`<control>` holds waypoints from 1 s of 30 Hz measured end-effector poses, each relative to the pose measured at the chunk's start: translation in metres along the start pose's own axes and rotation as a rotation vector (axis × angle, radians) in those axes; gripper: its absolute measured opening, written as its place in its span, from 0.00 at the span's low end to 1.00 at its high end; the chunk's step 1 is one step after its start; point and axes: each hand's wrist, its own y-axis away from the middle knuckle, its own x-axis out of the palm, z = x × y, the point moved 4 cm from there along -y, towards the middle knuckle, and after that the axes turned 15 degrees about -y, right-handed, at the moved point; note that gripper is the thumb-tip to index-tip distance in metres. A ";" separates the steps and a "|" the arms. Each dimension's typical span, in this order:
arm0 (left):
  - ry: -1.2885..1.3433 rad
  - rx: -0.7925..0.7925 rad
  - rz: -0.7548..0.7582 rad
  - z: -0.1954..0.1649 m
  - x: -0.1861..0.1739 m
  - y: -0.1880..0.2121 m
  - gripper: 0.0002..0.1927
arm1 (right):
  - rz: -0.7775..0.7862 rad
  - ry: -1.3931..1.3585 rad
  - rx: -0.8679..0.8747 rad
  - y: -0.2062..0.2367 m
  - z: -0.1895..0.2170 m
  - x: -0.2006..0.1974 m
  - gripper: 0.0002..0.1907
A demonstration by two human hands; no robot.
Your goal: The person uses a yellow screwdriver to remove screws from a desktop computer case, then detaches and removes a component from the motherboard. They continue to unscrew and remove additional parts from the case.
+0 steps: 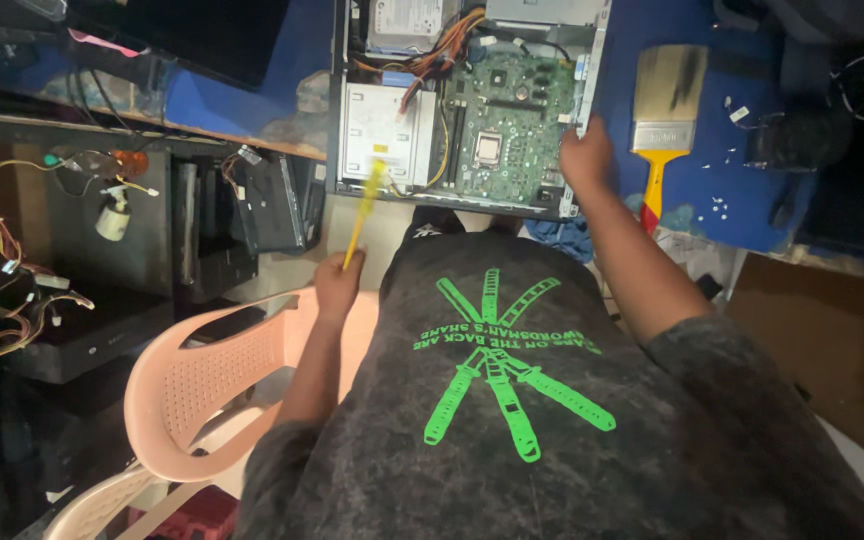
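An open desktop computer case lies flat on a blue table, showing a green motherboard, a silver drive box and orange cables. My left hand is closed around a yellow-handled screwdriver, which points up toward the case's near left corner and looks blurred. On the case's right edge, beside the motherboard, my right hand rests and grips the metal wall.
A wide paintbrush with a yellow and red handle lies on the blue table right of the case. A pink plastic chair stands at lower left. Shelves with loose wires and black boxes fill the left side.
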 end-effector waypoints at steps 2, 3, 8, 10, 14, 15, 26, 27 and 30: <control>0.251 -0.015 -0.069 0.003 0.020 -0.016 0.24 | -0.021 -0.007 -0.070 0.002 0.003 0.001 0.14; 0.356 -0.031 -0.084 0.003 0.028 -0.024 0.23 | -0.034 0.002 -0.116 0.002 0.004 -0.001 0.14; 0.560 0.041 -0.100 -0.019 0.025 -0.067 0.28 | -0.056 -0.017 -0.100 0.007 0.007 -0.001 0.13; 0.597 0.005 -0.114 -0.024 0.021 -0.078 0.40 | -0.070 -0.027 -0.117 0.015 0.009 0.001 0.13; 0.706 -0.030 0.040 -0.022 0.020 -0.103 0.32 | -0.102 -0.168 -0.171 0.040 0.007 0.002 0.13; 0.729 -0.030 0.042 -0.018 0.018 -0.107 0.30 | -0.098 -0.202 -0.151 0.050 0.004 0.002 0.13; 0.260 0.526 -0.090 -0.057 -0.012 -0.165 0.26 | -0.341 -0.494 0.009 0.115 0.001 0.001 0.19; 0.283 0.537 -0.090 -0.064 -0.015 -0.176 0.25 | -0.373 -0.557 0.016 0.120 0.002 0.005 0.20; 0.572 0.465 0.068 -0.095 -0.024 -0.219 0.21 | -0.544 -0.585 0.165 0.128 0.004 0.029 0.17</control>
